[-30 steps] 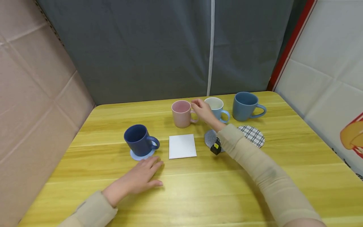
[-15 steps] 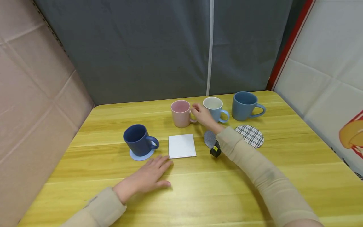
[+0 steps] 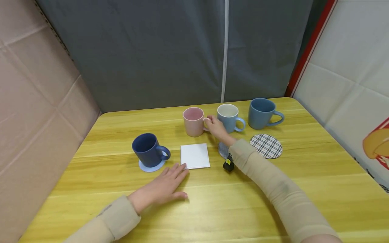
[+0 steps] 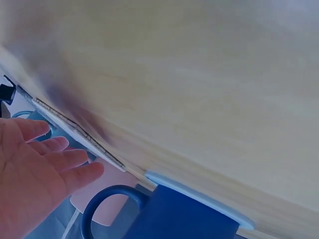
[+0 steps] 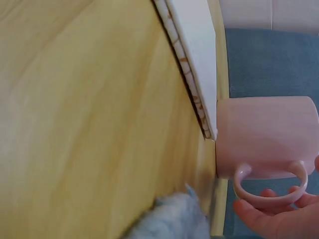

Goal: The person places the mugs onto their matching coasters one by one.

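My right hand [image 3: 218, 129] has its thumb and fingers at the handle of a pink mug [image 3: 193, 124], which stands upright at the back of the table. In the right wrist view, the thumb and fingertips pinch the mug's handle [image 5: 271, 201] from both sides. With fingers spread and straight, my left hand [image 3: 162, 187] is at the near edge of a white square coaster [image 3: 195, 156]. Whether its fingertips touch the coaster, I cannot tell. Left of that coaster, a dark blue mug [image 3: 148, 152] stands on a round pale blue coaster [image 3: 152, 167].
A light blue mug [image 3: 227, 121] with a white inside stands just behind my right hand. Farther right is a larger blue mug [image 3: 260, 116]. A round plaid coaster [image 3: 266, 146] lies in front of it. My right wrist partly hides a grey round coaster [image 3: 223, 150].
My left hand has slid right, from beside the dark blue mug's coaster to the white coaster's near edge. My right fingers have moved down onto the pink mug's handle.
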Action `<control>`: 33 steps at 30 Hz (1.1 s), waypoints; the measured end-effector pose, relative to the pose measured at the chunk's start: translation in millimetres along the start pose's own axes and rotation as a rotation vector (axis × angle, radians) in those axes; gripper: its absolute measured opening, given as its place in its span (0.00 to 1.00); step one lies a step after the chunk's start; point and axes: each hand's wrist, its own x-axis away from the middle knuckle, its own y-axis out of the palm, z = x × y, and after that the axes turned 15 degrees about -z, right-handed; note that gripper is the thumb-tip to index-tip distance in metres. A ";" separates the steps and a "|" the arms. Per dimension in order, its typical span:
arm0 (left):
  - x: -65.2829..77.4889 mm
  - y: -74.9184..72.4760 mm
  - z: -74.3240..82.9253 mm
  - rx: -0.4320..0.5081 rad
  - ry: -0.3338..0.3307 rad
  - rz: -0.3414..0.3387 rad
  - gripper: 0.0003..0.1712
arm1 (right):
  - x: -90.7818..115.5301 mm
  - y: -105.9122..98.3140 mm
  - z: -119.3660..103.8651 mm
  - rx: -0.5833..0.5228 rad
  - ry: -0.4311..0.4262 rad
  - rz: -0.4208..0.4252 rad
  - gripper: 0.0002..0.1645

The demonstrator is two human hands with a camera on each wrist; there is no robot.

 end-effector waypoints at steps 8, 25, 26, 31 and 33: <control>-2.0 -2.4 2.1 0.008 -0.005 -0.017 0.48 | -6.6 6.9 5.3 -0.110 0.008 0.035 0.25; -4.9 -1.7 2.2 0.002 -0.031 -0.050 0.50 | -18.8 13.1 8.9 -0.382 -0.019 0.094 0.17; -5.0 -1.8 2.3 0.001 -0.032 -0.054 0.50 | -20.1 12.6 9.4 -0.367 -0.012 0.089 0.18; -5.1 -1.1 2.5 -0.002 -0.036 -0.059 0.51 | -24.5 7.7 8.7 -0.366 0.057 0.048 0.19; -5.6 -0.9 2.5 0.003 -0.035 -0.056 0.51 | -24.6 5.7 7.6 -0.401 0.080 0.030 0.17</control>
